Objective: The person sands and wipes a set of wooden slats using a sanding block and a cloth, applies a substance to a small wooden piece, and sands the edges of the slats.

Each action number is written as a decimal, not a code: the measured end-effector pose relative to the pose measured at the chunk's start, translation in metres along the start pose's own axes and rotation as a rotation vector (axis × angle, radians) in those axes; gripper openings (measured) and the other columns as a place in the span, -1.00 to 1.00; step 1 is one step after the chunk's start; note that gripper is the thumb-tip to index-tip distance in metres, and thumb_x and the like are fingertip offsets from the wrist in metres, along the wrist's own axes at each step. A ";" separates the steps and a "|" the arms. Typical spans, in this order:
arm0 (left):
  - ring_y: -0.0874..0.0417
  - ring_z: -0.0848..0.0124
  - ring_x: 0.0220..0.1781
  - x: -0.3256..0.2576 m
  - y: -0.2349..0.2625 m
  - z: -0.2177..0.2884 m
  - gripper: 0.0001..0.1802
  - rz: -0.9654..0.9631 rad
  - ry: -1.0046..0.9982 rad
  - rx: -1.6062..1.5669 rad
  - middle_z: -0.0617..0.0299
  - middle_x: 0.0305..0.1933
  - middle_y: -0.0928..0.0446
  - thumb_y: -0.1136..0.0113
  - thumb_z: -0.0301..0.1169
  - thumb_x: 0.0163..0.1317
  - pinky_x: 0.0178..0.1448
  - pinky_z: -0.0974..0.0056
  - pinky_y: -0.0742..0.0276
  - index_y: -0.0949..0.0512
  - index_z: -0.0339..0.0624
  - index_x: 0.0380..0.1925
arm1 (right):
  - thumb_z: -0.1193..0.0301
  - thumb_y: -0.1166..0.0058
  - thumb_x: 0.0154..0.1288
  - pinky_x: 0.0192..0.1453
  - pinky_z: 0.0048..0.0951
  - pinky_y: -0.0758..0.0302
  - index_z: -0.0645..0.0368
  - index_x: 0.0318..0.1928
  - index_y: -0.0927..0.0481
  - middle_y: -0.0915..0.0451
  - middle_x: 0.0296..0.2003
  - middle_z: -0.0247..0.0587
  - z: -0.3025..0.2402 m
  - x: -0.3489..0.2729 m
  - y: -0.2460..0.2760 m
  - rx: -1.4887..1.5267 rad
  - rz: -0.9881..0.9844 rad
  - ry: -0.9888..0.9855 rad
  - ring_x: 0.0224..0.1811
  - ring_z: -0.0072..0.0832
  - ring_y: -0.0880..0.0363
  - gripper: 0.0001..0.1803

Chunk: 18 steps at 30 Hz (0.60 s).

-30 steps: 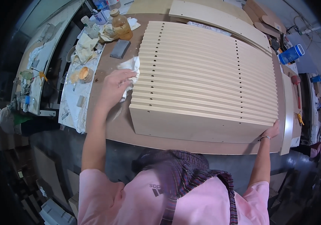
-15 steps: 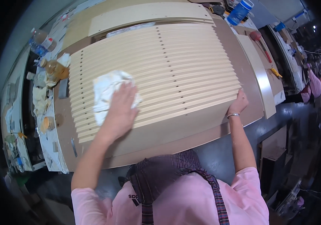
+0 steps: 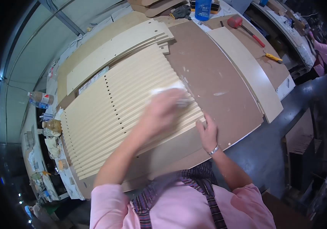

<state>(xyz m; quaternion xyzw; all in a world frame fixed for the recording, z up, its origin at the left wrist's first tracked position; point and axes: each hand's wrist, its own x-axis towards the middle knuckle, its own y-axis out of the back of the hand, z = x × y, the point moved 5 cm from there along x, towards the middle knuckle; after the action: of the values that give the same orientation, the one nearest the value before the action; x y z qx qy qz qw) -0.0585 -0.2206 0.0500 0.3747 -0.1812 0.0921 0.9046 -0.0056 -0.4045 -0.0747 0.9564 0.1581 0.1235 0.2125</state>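
Observation:
A stack of cream wooden boards (image 3: 125,99) stands on edge on the brown workbench (image 3: 217,76), their thin edges forming a ribbed top. My left hand (image 3: 159,114) presses a white cloth (image 3: 171,93) on those edges near the stack's right end; the hand is blurred by motion. My right hand (image 3: 207,131) rests flat against the stack's near right corner, a bracelet on its wrist.
Flat cream panels (image 3: 117,53) lie behind the stack and a long one (image 3: 247,72) at the right. A blue bottle (image 3: 202,8), a red mallet (image 3: 240,24) and a yellow knife (image 3: 273,57) sit at the back. Bottles and jars (image 3: 47,114) crowd the left shelf.
My left hand has swept the cloth from the stack's left end across the board edges to the right end. My right hand stays at the right corner. The view has turned.

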 end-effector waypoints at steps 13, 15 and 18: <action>-0.53 0.03 0.17 0.075 -0.056 0.014 -0.42 -0.181 -0.068 0.119 0.01 0.18 -0.51 -0.14 -0.74 -0.06 0.26 0.08 -0.44 -0.58 -0.14 0.05 | 0.01 -0.26 0.08 0.11 -0.19 -0.53 0.30 0.20 -0.44 -0.59 0.03 0.07 0.016 0.004 -0.009 0.184 -0.147 0.097 0.03 -0.02 -0.59 -0.21; -0.53 0.02 0.13 0.071 -0.027 -0.006 -0.41 -0.007 0.002 0.299 0.07 0.10 -0.55 -0.14 -0.74 -0.09 0.22 0.08 -0.45 -0.59 -0.15 0.04 | 0.01 -0.26 0.08 0.11 -0.17 -0.52 0.32 0.20 -0.43 -0.58 0.03 0.10 0.020 0.010 -0.005 0.194 -0.133 0.107 0.03 -0.01 -0.59 -0.20; -0.49 0.10 0.06 0.016 0.009 -0.064 -0.48 -0.113 0.185 0.571 0.13 0.05 -0.53 -0.23 -0.65 -0.15 0.13 0.09 -0.37 -0.62 -0.12 -0.06 | 0.02 -0.28 0.06 0.12 -0.15 -0.52 0.35 0.20 -0.43 -0.57 0.03 0.15 0.017 0.005 -0.008 0.205 -0.153 0.107 0.03 0.02 -0.58 -0.19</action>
<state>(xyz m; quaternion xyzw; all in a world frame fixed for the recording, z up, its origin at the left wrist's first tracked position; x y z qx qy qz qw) -0.0301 -0.1679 0.0203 0.6132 -0.0438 0.1223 0.7791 0.0023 -0.4022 -0.0923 0.9502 0.2535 0.1409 0.1139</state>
